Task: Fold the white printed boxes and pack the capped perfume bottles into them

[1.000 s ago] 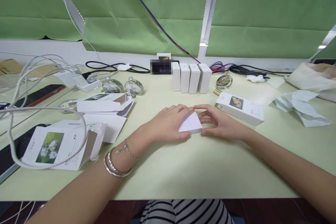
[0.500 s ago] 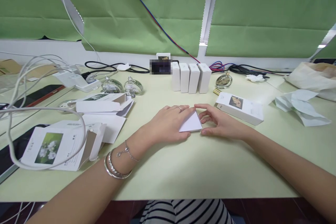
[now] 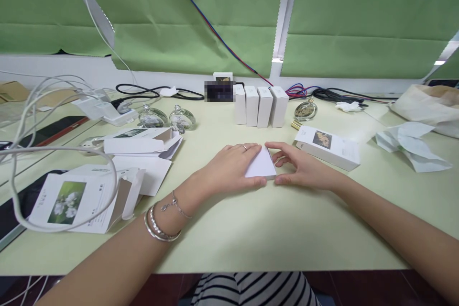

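Note:
A small white box (image 3: 260,164) lies flat on the table in front of me, its plain top and thin near side showing. My left hand (image 3: 234,167) is laid over its left part, fingers across the top and thumb along the near edge. At the right end, my right hand (image 3: 297,166) curves round it, index finger at the far corner and thumb at the near corner. Part of the box is hidden under the left hand. A white carton with a flower picture (image 3: 332,149) lies just beyond the right hand, a gold cap (image 3: 296,125) by its end.
Several white boxes (image 3: 264,107) stand upright at the back. Glass bottles (image 3: 182,118) stand left of them, another bottle (image 3: 305,110) to the right. Opened cartons (image 3: 82,201) and looping white cables (image 3: 16,191) crowd the left. Crumpled paper (image 3: 412,146) lies at right.
My left hand has shifted slightly on the white box, its thumb reaching further right along the near edge. The right hand stays almost still at the box's right end.

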Available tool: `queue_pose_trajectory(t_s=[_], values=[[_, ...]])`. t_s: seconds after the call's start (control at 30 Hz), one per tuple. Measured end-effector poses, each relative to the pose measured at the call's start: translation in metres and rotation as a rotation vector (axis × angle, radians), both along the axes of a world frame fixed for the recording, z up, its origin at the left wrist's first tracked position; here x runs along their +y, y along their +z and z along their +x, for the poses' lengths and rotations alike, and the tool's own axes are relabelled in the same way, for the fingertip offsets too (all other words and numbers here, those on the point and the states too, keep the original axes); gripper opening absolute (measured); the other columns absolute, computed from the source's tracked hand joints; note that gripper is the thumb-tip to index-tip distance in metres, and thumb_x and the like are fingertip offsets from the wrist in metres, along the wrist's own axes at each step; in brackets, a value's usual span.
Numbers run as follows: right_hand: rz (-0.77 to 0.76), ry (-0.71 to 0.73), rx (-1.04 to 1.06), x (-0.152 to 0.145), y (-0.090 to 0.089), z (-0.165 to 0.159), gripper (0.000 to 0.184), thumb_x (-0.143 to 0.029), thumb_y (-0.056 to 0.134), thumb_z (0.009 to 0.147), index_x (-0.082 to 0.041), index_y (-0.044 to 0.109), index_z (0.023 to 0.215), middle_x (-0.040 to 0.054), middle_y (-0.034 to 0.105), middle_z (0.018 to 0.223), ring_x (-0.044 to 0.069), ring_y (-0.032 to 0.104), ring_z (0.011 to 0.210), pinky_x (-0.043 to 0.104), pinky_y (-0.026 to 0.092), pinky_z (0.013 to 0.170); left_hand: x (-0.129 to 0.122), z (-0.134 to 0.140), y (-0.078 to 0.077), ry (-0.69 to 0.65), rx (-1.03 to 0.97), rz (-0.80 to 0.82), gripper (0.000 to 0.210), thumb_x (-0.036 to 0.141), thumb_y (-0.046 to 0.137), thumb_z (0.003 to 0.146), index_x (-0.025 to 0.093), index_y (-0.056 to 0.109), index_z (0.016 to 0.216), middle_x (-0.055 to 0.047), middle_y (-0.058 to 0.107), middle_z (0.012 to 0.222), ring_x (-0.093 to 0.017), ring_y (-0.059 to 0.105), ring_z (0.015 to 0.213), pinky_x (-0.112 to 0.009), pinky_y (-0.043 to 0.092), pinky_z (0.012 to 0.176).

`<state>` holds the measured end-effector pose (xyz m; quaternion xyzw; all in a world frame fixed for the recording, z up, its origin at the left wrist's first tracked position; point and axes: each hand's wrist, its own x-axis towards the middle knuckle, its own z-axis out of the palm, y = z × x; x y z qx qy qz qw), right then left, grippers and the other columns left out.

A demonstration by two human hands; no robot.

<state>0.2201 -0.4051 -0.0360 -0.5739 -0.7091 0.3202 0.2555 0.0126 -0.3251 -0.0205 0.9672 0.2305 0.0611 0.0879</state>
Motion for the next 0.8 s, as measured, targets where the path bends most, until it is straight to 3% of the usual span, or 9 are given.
queue_pose_trajectory(t_s=[0.1,0.23,0.37,0.6,0.7,0.8], values=[[0.008,-0.006,-0.001,0.001,0.000,0.000,0.078,-0.042,0.066,0.073,-0.023,0.029,0.139,0.0118,0.057,0.122,0.025,0.057,0.106,0.049,0.048,0.095,-0.001,0.000,0.001,0.003,-0.008,-0.020,0.065,0.055,0.049,0.080,0.016,0.040,0.132,-0.013,0.051,0.131,-0.029,0.050,0.115,-0.042,0.040,0.091],[0.052,0.007,0.023,0.001,-0.003,0.000,0.076,-0.042,0.066,0.074,-0.025,0.030,0.139,0.0104,0.046,0.138,0.025,0.052,0.116,0.046,0.044,0.101,-0.001,0.000,0.003,-0.028,0.000,-0.021,0.062,0.053,0.048,0.081,0.018,0.040,0.132,-0.012,0.051,0.130,-0.029,0.050,0.112,-0.042,0.040,0.090],[0.008,-0.022,0.079,0.000,-0.003,-0.002,0.080,-0.042,0.067,0.072,-0.022,0.029,0.139,0.0129,0.049,0.134,0.026,0.053,0.116,0.048,0.046,0.099,0.000,-0.001,0.003,-0.045,0.018,-0.001,0.061,0.053,0.047,0.083,0.020,0.040,0.133,-0.013,0.050,0.131,-0.029,0.050,0.113,-0.043,0.040,0.091],[0.025,-0.013,0.143,0.000,-0.005,-0.008,0.081,-0.041,0.069,0.070,-0.024,0.028,0.139,0.0135,0.046,0.134,0.027,0.055,0.115,0.048,0.047,0.098,-0.005,-0.002,0.006,-0.078,0.084,0.081,0.056,0.045,0.047,0.084,0.038,0.033,0.138,-0.011,0.046,0.131,-0.029,0.053,0.107,-0.044,0.041,0.087],[0.060,0.020,0.001,0.000,0.003,-0.001,0.082,-0.044,0.067,0.072,-0.025,0.027,0.140,0.0126,0.047,0.134,0.028,0.054,0.118,0.047,0.046,0.098,-0.007,-0.002,0.008,-0.072,0.091,0.088,0.054,0.043,0.048,0.082,0.037,0.039,0.135,-0.011,0.048,0.126,-0.029,0.054,0.103,-0.043,0.043,0.083],[0.285,-0.108,-0.334,0.001,0.013,0.026,0.068,-0.050,0.060,0.076,-0.026,0.036,0.135,0.0117,0.046,0.136,0.033,0.044,0.125,0.054,0.039,0.101,-0.008,-0.002,0.009,-0.071,0.080,0.068,0.050,0.041,0.051,0.079,0.034,0.047,0.129,-0.011,0.050,0.124,-0.029,0.054,0.103,-0.043,0.043,0.083]])
